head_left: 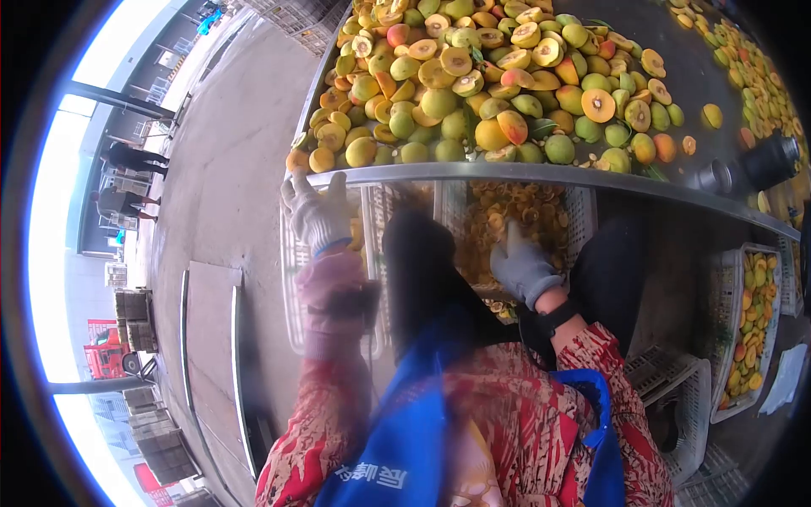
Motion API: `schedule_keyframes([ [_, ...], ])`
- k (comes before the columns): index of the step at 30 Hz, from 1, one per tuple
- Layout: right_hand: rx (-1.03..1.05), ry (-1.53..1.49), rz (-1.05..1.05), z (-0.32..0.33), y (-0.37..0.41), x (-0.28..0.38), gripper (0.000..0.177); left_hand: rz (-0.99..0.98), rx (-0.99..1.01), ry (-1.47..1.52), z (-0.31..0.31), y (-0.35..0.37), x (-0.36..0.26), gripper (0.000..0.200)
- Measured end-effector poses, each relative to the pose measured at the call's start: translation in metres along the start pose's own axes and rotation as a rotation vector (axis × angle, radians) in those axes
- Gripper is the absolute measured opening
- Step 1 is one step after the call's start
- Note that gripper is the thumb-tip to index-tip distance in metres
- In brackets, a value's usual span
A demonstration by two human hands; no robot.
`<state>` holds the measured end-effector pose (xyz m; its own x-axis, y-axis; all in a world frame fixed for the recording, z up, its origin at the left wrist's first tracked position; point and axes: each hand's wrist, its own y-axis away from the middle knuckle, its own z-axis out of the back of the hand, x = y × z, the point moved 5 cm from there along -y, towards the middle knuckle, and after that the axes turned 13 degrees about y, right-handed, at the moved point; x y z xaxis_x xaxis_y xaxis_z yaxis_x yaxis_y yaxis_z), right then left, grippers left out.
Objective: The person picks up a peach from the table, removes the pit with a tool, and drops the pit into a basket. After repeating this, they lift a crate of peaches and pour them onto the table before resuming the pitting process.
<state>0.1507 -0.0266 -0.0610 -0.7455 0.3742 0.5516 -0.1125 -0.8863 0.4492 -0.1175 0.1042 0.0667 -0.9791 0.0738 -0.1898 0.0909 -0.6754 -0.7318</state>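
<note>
A large heap of whole and halved yellow-green fruit covers the metal table. My left hand, in a pale glove, is at the table's near left corner, its fingers spread at the rim beside the fruit. Below the table edge, my right hand, in a grey glove, reaches over a white crate of fruit pieces between my knees. Its fingertips point into the crate; whether they hold anything is unclear. Another white crate stands under my left forearm.
A dark cylindrical bottle lies at the table's right. At the lower right are a crate of fruit and a white crate. Two people stand far left, near a red vehicle.
</note>
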Motion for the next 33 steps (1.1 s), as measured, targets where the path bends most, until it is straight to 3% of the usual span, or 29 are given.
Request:
schedule_keyframes([
  [1, -0.028, -0.051, 0.022, 0.007, 0.001, 0.005, 0.058, 0.104, 0.096, 0.204, -0.011, -0.016, -0.005, 0.063],
  [2, -0.055, -0.099, 0.042, 0.011, 0.0, 0.007, 0.067, 0.102, 0.095, 0.205, -0.022, -0.031, -0.019, 0.063],
  [4, -0.076, -0.2, 0.056, -0.001, -0.012, -0.002, 0.065, 0.347, 0.483, 0.624, -0.073, -0.047, -0.053, 0.059],
  [6, 0.007, -0.165, 0.017, -0.022, -0.025, -0.015, 0.063, 0.407, 0.636, 0.608, -0.111, -0.062, -0.098, 0.054],
  [8, -0.078, -0.221, 0.071, -0.019, -0.024, -0.014, 0.059, 0.125, 0.667, 0.404, -0.151, -0.072, -0.133, 0.056],
  [9, -0.069, -0.163, 0.063, -0.018, -0.021, -0.013, 0.058, 0.127, 0.673, 0.408, -0.167, -0.072, -0.143, 0.056],
  [11, -0.071, -0.107, 0.047, -0.015, -0.025, -0.016, 0.056, 0.365, 0.628, 0.479, -0.189, -0.073, -0.152, 0.064],
  [12, -0.217, -0.105, 0.164, -0.01, -0.024, -0.014, 0.048, 0.365, 0.633, 0.481, -0.194, -0.07, -0.149, 0.064],
  [13, -0.367, -0.102, 0.285, -0.003, -0.022, -0.01, 0.041, 0.396, 0.596, 0.697, -0.199, -0.069, -0.143, 0.06],
  [14, -0.368, -0.104, 0.283, 0.013, -0.016, 0.0, 0.041, 0.424, 0.553, 0.91, -0.189, -0.071, -0.145, 0.056],
  [15, -0.217, -0.419, 0.237, 0.027, -0.014, 0.008, 0.037, 0.332, 0.391, 0.869, -0.169, -0.07, -0.144, 0.048],
  [16, -0.052, -0.739, 0.182, 0.033, -0.006, 0.02, 0.032, 0.465, 0.412, 1.328, -0.149, -0.056, -0.133, 0.043],
  [18, -0.107, -0.8, 0.221, 0.05, 0.004, 0.037, 0.029, 0.691, 0.604, 1.415, -0.079, -0.024, -0.143, 0.04],
  [19, -0.172, -0.857, 0.267, 0.055, 0.007, 0.043, 0.026, 0.766, 0.592, 1.587, -0.077, 0.0, -0.133, 0.037],
  [20, -0.166, -0.859, 0.26, 0.046, 0.001, 0.045, 0.026, 0.808, 0.642, 1.754, -0.07, 0.025, -0.127, 0.035],
  [22, -0.349, -0.751, 0.574, 0.034, -0.001, 0.056, 0.03, 1.051, 0.705, 1.887, -0.034, 0.066, -0.138, 0.033],
  [23, -0.408, -0.454, 0.467, 0.04, 0.015, 0.057, 0.03, 1.154, 0.713, 1.892, -0.026, 0.08, -0.138, 0.03],
  [24, -0.402, -0.453, 0.462, 0.038, 0.018, 0.053, 0.03, 1.26, 0.718, 1.895, -0.021, 0.092, -0.138, 0.028],
  [25, -0.252, -0.519, 0.403, 0.03, 0.016, 0.047, 0.025, 1.269, 0.718, 1.892, -0.022, 0.101, -0.136, 0.028],
  [26, -0.106, -0.584, 0.343, 0.021, 0.016, 0.044, 0.022, 1.411, 0.649, 1.941, -0.03, 0.116, -0.131, 0.028],
  [27, -0.109, -0.585, 0.338, 0.017, 0.017, 0.043, 0.022, 1.552, 0.577, 1.986, -0.038, 0.128, -0.125, 0.028],
  [28, -0.163, -0.526, 0.34, 0.013, 0.019, 0.042, 0.02, 1.557, 0.585, 1.985, -0.042, 0.135, -0.122, 0.028],
  [30, -0.267, -0.403, 0.345, 0.004, 0.021, 0.04, 0.017, 1.231, 0.688, 1.904, -0.046, 0.14, -0.116, 0.032],
  [33, -0.282, -0.418, 0.305, -0.013, 0.009, 0.032, 0.015, 1.264, 0.67, 1.917, -0.048, 0.143, -0.118, 0.036],
])
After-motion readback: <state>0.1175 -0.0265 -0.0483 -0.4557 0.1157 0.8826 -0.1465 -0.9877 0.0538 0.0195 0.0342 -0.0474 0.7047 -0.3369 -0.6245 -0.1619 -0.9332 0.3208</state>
